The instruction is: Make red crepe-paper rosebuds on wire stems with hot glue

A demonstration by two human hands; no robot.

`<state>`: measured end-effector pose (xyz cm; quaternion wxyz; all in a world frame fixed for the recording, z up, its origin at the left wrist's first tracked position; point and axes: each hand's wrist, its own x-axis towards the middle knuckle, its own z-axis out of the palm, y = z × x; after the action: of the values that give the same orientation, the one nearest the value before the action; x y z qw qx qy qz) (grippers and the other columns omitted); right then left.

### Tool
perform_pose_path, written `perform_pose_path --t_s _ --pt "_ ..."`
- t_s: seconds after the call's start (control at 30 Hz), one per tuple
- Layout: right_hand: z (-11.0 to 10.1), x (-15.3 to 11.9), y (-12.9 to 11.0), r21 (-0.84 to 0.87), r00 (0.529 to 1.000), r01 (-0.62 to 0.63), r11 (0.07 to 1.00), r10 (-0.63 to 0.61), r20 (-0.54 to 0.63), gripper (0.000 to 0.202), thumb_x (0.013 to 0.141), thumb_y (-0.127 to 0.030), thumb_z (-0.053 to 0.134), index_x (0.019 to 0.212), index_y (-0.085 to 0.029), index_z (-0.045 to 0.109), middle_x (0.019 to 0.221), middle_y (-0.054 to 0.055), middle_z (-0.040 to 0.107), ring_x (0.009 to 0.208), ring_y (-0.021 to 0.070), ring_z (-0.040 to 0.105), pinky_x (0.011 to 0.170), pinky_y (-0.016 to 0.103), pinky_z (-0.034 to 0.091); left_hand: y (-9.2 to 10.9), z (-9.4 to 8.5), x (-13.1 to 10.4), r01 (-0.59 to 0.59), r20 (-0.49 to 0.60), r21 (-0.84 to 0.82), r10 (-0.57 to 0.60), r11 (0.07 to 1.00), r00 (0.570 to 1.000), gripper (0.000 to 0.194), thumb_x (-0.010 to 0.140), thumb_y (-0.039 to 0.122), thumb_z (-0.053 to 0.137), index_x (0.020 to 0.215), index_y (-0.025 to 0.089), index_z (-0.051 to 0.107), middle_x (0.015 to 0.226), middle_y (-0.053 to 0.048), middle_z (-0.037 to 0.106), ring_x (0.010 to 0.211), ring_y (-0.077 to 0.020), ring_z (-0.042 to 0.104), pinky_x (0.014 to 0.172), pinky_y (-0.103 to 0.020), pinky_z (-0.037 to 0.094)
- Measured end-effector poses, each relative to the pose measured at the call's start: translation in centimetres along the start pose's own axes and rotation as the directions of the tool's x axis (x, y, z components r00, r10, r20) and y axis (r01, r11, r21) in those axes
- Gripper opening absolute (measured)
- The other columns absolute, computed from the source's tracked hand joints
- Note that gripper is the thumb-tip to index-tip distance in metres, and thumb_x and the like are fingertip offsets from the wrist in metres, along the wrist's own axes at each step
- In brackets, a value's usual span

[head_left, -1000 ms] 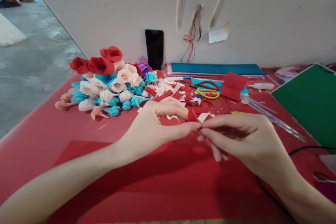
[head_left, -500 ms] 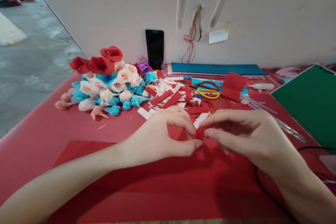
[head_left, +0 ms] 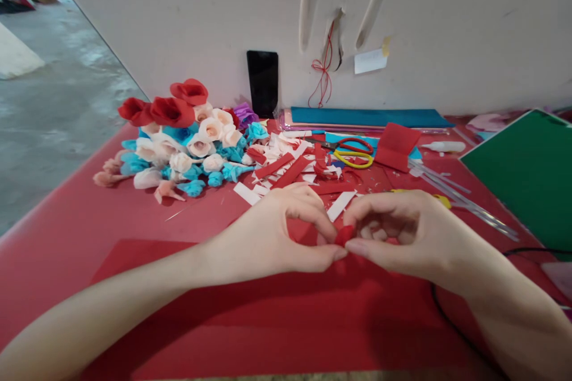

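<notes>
Fingertips of the left hand (head_left: 277, 235) and the right hand (head_left: 415, 244) are closed together in a pinch on a small red paper piece (head_left: 344, 234), which is held between them above a large red sheet (head_left: 250, 327) spread on the tabletop (head_left: 53, 232). Just beyond the hands lie red and white paper scraps (head_left: 288, 171), with scissors (head_left: 354, 159) showing one red and one yellow handle behind them. Farther left, a pile of red, white, blue and pink paper flowers (head_left: 212, 130) sits near a black phone (head_left: 263, 83) leaning against the pale panel (head_left: 187, 24).
</notes>
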<state>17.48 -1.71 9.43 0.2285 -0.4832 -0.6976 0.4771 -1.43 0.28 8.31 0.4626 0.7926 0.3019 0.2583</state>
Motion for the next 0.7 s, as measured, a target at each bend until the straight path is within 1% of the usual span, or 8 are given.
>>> perform_pose_path --t_s 0.07,0.17,0.3,0.37,0.47,0.53,0.63,0.7 --pt "0.0 0.0 -0.2 -0.006 1.0 -0.011 1.0 0.011 0.002 0.007 0.073 -0.024 0.057 0.076 -0.017 0.057 0.071 0.001 0.058 0.055 0.0085 0.051 0.044 0.017 0.038 -0.1 0.0 0.0 -0.005 -0.017 -0.015 0.004 1.0 1.0 0.009 0.071 0.02 0.062 0.065 0.014 0.064 0.067 -0.003 0.063 0.072 -0.0152 0.056 0.072 -0.029 0.047" --pt "0.1 0.1 -0.2 -0.013 1.0 0.022 1.0 -0.022 0.012 0.003 0.072 -0.017 0.054 0.075 -0.017 0.054 0.075 0.001 0.057 0.06 0.0085 0.051 0.045 0.016 0.037 -0.1 -0.1 0.1 -0.011 -0.034 -0.007 0.011 1.0 0.999 0.008 0.072 0.02 0.063 0.065 0.015 0.064 0.067 -0.002 0.062 0.072 -0.0149 0.057 0.075 -0.03 0.046" --pt "0.0 0.0 0.0 -0.044 0.998 0.059 0.997 -0.058 0.02 0.008 0.072 -0.011 0.051 0.075 -0.018 0.052 0.076 -0.001 0.055 0.053 0.0048 0.043 0.042 0.015 0.032 0.0 -0.1 0.1 0.004 -0.02 0.002 -0.004 1.0 1.0 0.008 0.073 0.018 0.061 0.068 0.014 0.066 0.07 -0.003 0.063 0.077 -0.0153 0.058 0.075 -0.027 0.046" --pt "-0.2 0.0 0.0 -0.015 0.997 0.079 0.997 -0.079 -0.004 0.008 0.073 -0.012 0.051 0.076 -0.019 0.052 0.073 -0.002 0.053 0.051 0.0038 0.041 0.043 0.014 0.033 -0.1 -0.4 0.1 0.006 -0.034 -0.023 -0.007 1.0 0.999 0.01 0.075 0.02 0.059 0.072 0.014 0.067 0.074 -0.003 0.064 0.078 -0.0145 0.058 0.075 -0.026 0.046" --pt "-0.4 -0.1 -0.1 0.097 0.991 0.121 0.988 -0.114 -0.076 0.006 0.076 -0.013 0.053 0.077 -0.019 0.053 0.069 -0.004 0.051 0.053 0.0032 0.043 0.046 0.012 0.035 -0.6 -0.9 0.4 0.011 -0.084 -0.09 -0.018 0.996 0.996 0.016 0.082 0.021 0.052 0.084 0.016 0.067 0.085 -0.002 0.066 0.082 -0.0118 0.059 0.075 -0.021 0.046" --pt "-0.3 -0.1 -0.2 0.237 0.988 0.121 0.964 -0.096 -0.117 0.003 0.078 -0.016 0.054 0.077 -0.019 0.053 0.062 -0.005 0.048 0.048 0.0027 0.042 0.042 0.012 0.033 -1.0 -1.1 0.6 -0.016 -0.143 -0.103 0.001 0.995 0.99 0.018 0.083 0.022 0.051 0.09 0.02 0.067 0.092 -0.001 0.067 0.087 -0.0113 0.059 0.074 -0.018 0.046" --pt "0.3 0.1 0.0 0.461 0.988 0.114 0.88 -0.051 -0.148 0.005 0.08 -0.021 0.054 0.079 -0.019 0.05 0.052 -0.007 0.041 0.043 0.0032 0.037 0.04 0.014 0.029 -1.5 -0.8 0.6 -0.099 -0.231 -0.069 0.08 0.993 0.97 0.017 0.079 0.02 0.057 0.091 0.023 0.069 0.092 -0.001 0.068 0.087 -0.0118 0.059 0.076 -0.019 0.047" --pt "0.9 0.3 0.2 0.542 0.986 0.122 0.832 -0.037 -0.165 0.007 0.08 -0.022 0.055 0.079 -0.02 0.049 0.051 -0.008 0.04 0.043 0.0031 0.035 0.041 0.015 0.028 -1.5 -0.2 0.4 -0.146 -0.274 -0.047 0.128 0.988 0.953 0.018 0.077 0.018 0.06 0.09 0.024 0.069 0.089 0.0 0.068 0.083 -0.0113 0.06 0.075 -0.02 0.047"
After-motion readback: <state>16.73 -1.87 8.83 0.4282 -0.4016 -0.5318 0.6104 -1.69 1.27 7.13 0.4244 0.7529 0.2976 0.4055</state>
